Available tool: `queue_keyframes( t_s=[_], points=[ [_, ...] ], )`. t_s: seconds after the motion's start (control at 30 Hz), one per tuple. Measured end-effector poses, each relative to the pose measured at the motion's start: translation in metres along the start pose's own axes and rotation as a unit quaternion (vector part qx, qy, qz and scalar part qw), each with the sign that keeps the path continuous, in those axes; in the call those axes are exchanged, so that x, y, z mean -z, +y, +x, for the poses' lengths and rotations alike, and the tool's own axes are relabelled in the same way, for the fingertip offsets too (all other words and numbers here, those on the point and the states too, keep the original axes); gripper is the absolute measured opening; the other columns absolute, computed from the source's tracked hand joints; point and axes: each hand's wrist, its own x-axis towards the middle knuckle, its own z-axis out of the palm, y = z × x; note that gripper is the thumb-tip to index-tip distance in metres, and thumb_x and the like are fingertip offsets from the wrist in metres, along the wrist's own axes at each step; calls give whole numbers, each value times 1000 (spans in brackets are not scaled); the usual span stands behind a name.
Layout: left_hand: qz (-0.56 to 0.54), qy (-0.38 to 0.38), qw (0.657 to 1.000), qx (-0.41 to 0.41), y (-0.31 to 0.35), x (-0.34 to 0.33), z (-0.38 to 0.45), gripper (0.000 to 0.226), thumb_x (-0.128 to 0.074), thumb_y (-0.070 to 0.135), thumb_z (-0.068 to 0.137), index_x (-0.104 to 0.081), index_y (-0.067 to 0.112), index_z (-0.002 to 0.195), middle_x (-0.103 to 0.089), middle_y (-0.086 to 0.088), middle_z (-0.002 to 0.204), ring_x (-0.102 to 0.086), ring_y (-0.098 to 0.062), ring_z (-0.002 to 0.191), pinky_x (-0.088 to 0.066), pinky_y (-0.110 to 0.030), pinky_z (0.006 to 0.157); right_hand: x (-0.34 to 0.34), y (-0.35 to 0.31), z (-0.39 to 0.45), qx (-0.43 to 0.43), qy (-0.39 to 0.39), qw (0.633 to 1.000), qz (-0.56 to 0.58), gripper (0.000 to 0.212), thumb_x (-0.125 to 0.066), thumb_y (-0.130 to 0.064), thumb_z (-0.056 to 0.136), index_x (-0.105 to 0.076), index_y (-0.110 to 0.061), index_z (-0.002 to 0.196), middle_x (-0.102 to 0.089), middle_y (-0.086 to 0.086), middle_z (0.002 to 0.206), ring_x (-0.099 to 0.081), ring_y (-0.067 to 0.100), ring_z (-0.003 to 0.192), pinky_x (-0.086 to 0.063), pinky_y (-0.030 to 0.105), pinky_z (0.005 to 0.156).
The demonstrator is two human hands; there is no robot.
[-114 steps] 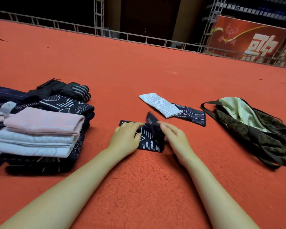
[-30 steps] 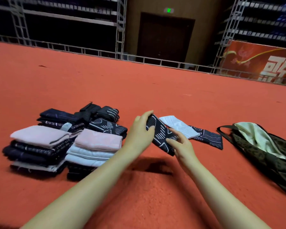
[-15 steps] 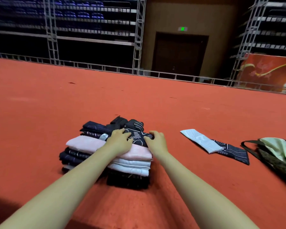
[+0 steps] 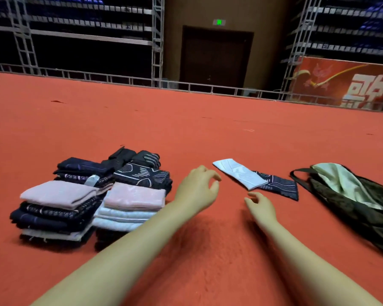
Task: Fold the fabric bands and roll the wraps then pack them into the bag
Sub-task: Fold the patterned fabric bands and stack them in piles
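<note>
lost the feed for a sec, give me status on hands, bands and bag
Left hand and right hand both empty, over the carpet. White band overlapping dark band, unfolded. Folded stacks at left. Bag open at right, path clear.

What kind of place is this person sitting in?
Probably an indoor hall or arena, set up as a stage. A wide red carpet covers the floor, metal scaffolding holds dark tiers that look like seating, and a green exit sign glows over a door.
</note>
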Motion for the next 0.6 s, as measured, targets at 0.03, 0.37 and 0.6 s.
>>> queue_keyframes(
  t_s=[0.03, 0.37, 0.6],
  points=[
    [3, 0, 1000, -4, 4, -18, 2, 25, -49, 23, 91, -65, 24, 111, -56, -2, 114, -49, -22, 113, -42, -34, 92, 5, 11, 1, 0, 3, 1000, -18, 32, -60, -19, 88, -61, -11, 119, -63, 11, 120, -57, 24, 111, -40, 31, 94],
    [117, -45, 988, 87, -41, -121, 11, 34, -45, 33, 91, -55, 27, 123, -49, -1, 123, -43, -22, 118, -34, -34, 95, -12, 33, 39, 95, 59, 975, -190, 49, -62, -28, 84, -50, -17, 131, -51, 5, 126, -43, 25, 122, -37, 37, 99],
    [61, -26, 993, 102, -53, -126, 17, 29, -50, 30, 89, -60, 30, 116, -53, 3, 119, -44, -20, 116, -33, -33, 96, -30, 30, 100, 92, 51, 967, -231, 57, -58, -32, 89, -42, -14, 140, -50, 8, 138, -43, 27, 129, -36, 39, 102]
  ],
)
